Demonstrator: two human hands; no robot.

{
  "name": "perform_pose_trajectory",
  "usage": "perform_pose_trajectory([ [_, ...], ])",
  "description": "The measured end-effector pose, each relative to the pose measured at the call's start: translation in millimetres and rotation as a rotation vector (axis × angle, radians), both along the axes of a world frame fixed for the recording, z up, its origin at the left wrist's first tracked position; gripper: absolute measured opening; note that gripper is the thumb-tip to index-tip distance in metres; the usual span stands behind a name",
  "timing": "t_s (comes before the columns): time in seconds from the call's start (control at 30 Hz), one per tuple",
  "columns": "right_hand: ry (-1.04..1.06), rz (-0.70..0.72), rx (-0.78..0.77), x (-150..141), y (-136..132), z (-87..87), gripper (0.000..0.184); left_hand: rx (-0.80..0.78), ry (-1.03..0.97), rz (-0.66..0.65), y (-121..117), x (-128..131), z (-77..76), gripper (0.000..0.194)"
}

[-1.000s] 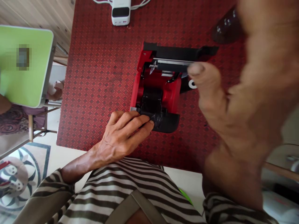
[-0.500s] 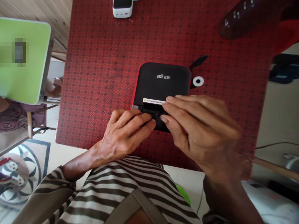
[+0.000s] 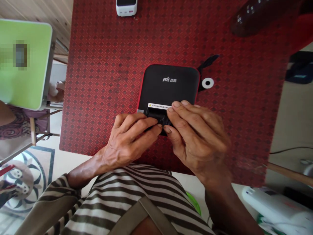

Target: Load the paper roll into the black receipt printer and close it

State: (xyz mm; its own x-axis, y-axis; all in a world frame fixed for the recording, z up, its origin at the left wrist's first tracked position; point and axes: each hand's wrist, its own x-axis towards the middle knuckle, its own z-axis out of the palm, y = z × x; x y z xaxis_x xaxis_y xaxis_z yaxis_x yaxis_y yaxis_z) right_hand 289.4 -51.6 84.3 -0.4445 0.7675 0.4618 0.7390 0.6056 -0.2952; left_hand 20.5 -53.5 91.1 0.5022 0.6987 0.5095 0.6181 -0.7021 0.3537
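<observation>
A black receipt printer point(image 3: 168, 89) with red sides and white FEIE lettering lies on the red patterned table. A white warning strip point(image 3: 157, 105) runs above a dark recess point(image 3: 157, 114) at its near end. My left hand point(image 3: 133, 137) pinches the black near edge from the left, thumb and index finger together. From the right, my right hand point(image 3: 198, 133) grips the same end, its fingertips on the strip's right part and its thumb low by the edge. Both thumbs are close together. Whatever small part lies between the fingertips is hidden.
A small white roll point(image 3: 207, 83) with a black centre and a dark strap point(image 3: 207, 63) lie right of the printer. A white device point(image 3: 126, 9) is at the far edge, a dark bottle point(image 3: 254, 19) far right. Left stands a green-topped table point(image 3: 29, 75), a person's arm beside it.
My right hand has moved slightly left and in closer to the printer's near edge. My left hand keeps its hold. The view has shifted a little.
</observation>
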Motion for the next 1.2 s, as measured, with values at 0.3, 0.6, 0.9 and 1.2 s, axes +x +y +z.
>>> perform_pose_trajectory([
  [0.3,0.470,-0.269,0.097,-6.9,-16.5,-19.1,0.051,-0.535,-0.833,0.327,1.2,-8.8,-25.9,0.027],
  [0.6,0.627,-0.468,-0.255,-17.9,-47.2,-60.6,0.059,-0.990,-0.980,0.315,13.1,-1.6,-34.9,0.047],
  [0.9,0.569,-0.370,-0.146,-18.7,-45.7,-64.7,0.049,-0.913,-0.730,0.271,17.1,-2.5,-17.8,0.038],
  [1.2,0.553,-0.349,-0.128,-20.3,-43.1,-64.3,0.051,-0.895,-0.720,0.328,12.9,8.0,-17.0,0.036],
])
